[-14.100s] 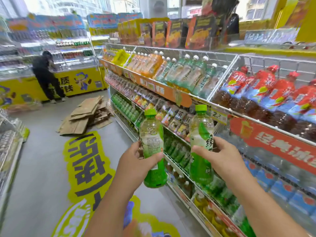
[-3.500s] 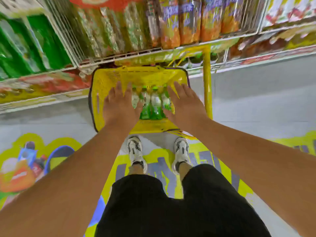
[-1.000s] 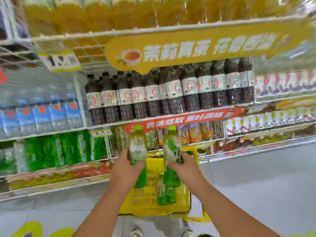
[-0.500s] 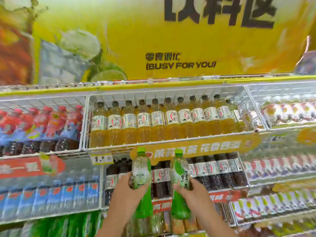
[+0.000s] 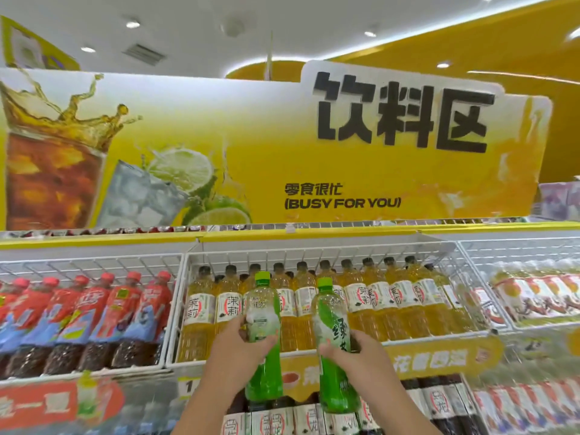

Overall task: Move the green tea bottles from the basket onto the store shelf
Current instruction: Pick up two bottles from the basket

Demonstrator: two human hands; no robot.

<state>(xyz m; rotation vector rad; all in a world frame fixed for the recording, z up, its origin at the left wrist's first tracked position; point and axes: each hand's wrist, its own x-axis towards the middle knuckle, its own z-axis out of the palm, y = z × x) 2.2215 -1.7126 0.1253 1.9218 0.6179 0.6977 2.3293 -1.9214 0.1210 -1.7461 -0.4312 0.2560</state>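
fingers (image 5: 241,324) grip green tea bottles (image 5: 263,340) before amber bottles (image 5: 405,306).

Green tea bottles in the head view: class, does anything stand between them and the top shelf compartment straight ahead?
Yes. The left hand and right hand each grip a green tea bottle upright before the wire compartment, but yellow tea bottles already fill its front row; no free slot shows.

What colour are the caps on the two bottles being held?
Bright green, both caps, seen in the head view.
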